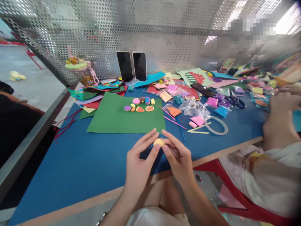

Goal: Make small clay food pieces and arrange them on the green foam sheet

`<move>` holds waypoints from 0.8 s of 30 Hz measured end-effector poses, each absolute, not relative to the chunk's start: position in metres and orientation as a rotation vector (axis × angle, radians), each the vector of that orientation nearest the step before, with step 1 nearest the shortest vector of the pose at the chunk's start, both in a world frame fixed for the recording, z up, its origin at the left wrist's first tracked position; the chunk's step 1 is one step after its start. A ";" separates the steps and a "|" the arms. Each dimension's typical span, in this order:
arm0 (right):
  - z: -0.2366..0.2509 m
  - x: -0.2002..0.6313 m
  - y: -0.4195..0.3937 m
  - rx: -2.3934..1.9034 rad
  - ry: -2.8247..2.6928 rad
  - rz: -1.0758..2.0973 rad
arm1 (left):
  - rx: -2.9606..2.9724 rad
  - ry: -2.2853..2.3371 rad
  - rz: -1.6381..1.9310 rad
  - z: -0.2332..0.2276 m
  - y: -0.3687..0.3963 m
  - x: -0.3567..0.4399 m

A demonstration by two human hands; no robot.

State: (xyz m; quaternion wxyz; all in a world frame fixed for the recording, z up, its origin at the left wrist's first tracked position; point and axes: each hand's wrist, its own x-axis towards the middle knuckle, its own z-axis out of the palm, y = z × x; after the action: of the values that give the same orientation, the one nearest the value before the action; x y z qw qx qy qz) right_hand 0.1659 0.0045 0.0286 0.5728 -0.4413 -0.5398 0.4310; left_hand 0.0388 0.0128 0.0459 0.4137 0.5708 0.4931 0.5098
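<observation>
Between the fingertips of my left hand [142,157] and my right hand [179,154] is a small rounded piece of pale yellow modelling clay [159,142]. Both hands pinch it, thumbs toward me, just above the front part of the blue table [94,160]. Beyond them lies a sheet of green paper [110,117]. On it sit several tiny clay pieces, among them a round pizza shape [150,108], an orange wedge [140,109], a purple disc [127,108] and a pink piece [136,100].
Packets of coloured clay [174,111], thin sticks [175,122] and a clear ring [216,125] lie right of the paper. Two phones [139,66] lean against the perforated metal panel [164,34]. A decorated cup [82,70] stands back left. Another person's hand [279,116] rests at the right.
</observation>
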 end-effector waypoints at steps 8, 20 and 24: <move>0.030 0.162 0.009 -1.011 -1.147 1.062 | 1.274 1.167 1.315 0.051 0.013 0.045; 0.037 0.163 0.013 -0.980 -0.954 1.314 | 1.452 1.154 1.352 0.046 0.011 0.040; 0.038 0.162 0.015 -1.012 -0.879 1.338 | 1.561 1.170 1.346 0.044 0.009 0.037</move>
State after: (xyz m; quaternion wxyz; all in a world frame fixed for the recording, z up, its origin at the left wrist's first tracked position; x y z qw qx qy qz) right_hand 0.1623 0.0149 0.0378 0.5840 -0.4337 -0.3767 0.5736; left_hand 0.0368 0.0089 0.0441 0.3762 0.6104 0.4574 0.5260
